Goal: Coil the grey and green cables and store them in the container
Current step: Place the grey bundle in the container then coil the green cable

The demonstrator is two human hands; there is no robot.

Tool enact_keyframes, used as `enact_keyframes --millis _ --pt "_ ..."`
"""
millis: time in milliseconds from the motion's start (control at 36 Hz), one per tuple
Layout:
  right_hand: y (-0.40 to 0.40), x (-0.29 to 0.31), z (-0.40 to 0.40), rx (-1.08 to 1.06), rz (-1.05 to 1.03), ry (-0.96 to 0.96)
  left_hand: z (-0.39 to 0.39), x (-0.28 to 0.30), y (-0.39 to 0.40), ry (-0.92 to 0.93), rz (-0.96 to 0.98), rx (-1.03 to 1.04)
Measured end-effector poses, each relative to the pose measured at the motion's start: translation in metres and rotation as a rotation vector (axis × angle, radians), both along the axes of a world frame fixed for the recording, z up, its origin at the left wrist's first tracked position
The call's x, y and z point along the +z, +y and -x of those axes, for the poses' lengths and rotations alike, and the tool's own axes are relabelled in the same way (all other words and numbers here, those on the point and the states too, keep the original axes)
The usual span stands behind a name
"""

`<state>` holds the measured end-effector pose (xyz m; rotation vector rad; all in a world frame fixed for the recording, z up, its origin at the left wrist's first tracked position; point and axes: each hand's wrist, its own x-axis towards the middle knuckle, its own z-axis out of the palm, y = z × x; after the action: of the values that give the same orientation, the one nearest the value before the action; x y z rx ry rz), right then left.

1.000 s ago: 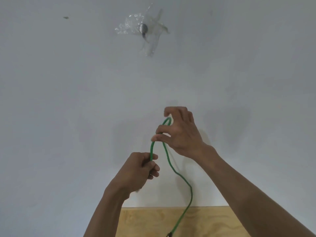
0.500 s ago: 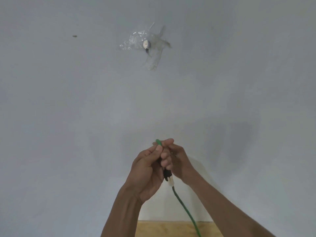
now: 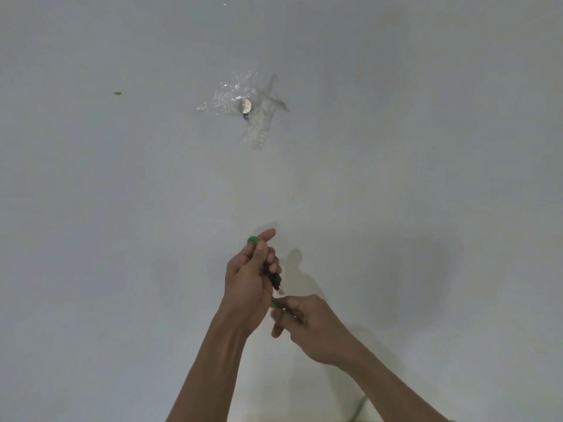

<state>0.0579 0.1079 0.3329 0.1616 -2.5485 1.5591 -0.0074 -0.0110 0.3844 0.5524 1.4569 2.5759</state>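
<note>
My left hand (image 3: 248,281) is raised in front of a pale wall and grips a folded bend of the green cable (image 3: 253,240), whose loop pokes out above my fingers. The cable's black connector (image 3: 275,280) sticks out below that hand. My right hand (image 3: 307,324) sits just below and to the right, pinching the green cable where it leaves the connector. Another stretch of the green cable (image 3: 359,411) shows blurred at the bottom, under my right forearm. The grey cable and the container are out of view.
A crumpled piece of clear plastic tape (image 3: 243,108) with a small round metal disc is stuck to the pale wall, above my hands. A small dark speck (image 3: 117,93) marks the wall at upper left.
My hands came together on the green cable. Then my right hand slid down along it, away from my left hand. The view tilted up and the wooden surface dropped out of sight.
</note>
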Motion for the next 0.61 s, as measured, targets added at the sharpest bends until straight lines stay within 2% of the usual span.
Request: enact_keyframes --millis 111,222,306,417,528,611 --pt "0.002 0.004 -0.003 -0.081 -0.117 0.059 0.011 -0.005 0.002 0.094 0.152 0.077" --pt "0.015 0.014 0.0 -0.238 -0.441 0.173 0.011 -0.007 -0.001 0.144 0.282 -0.018" --pt "0.026 0.026 -0.001 -0.235 -0.517 0.209 0.012 -0.008 -0.006 0.219 0.393 -0.055" --pt "0.038 0.045 0.003 -0.073 -0.466 0.239 0.009 -0.018 -0.002 0.335 0.62 -0.054" --pt "0.053 0.062 0.012 0.061 -0.354 0.238 0.0 -0.024 0.001 0.325 0.647 -0.084" --pt "0.061 0.072 0.017 0.096 -0.187 0.265 -0.011 -0.024 0.005 0.322 0.693 -0.127"
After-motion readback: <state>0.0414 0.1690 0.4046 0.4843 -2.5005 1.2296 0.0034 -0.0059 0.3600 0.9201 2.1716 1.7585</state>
